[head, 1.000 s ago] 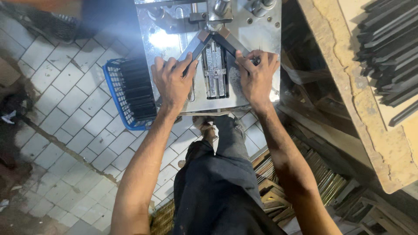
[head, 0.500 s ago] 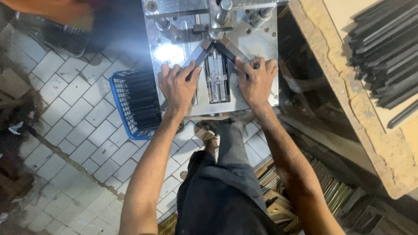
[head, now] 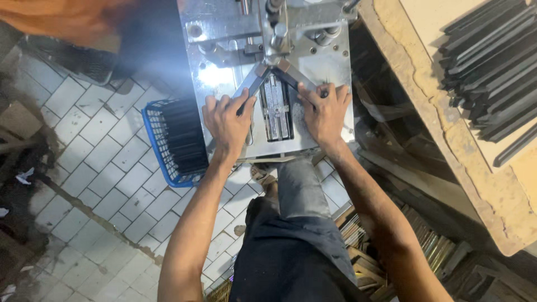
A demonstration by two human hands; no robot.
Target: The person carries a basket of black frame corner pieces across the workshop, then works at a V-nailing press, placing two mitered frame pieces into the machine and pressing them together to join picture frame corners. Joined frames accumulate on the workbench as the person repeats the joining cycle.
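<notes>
A shiny metal machine (head: 218, 33) stands in front of me, with a flat steel plate and a slotted central block (head: 277, 106). Two dark strips (head: 250, 85) meet in a V at the machine's head. My left hand (head: 226, 120) lies on the left strip and presses it to the plate. My right hand (head: 324, 114) lies on the right strip (head: 293, 81), fingers spread over it. My knee and foot show below the plate.
A blue wire basket (head: 159, 142) filled with dark strips sits on the tiled floor left of the machine. A wooden bench (head: 447, 123) at right carries a pile of dark strips (head: 492, 61). Stacked metal pieces (head: 425, 246) lie under it.
The camera has drifted, so the machine sits lower in view. Both hands stay pressed on the two strips, with hardly any shift.
</notes>
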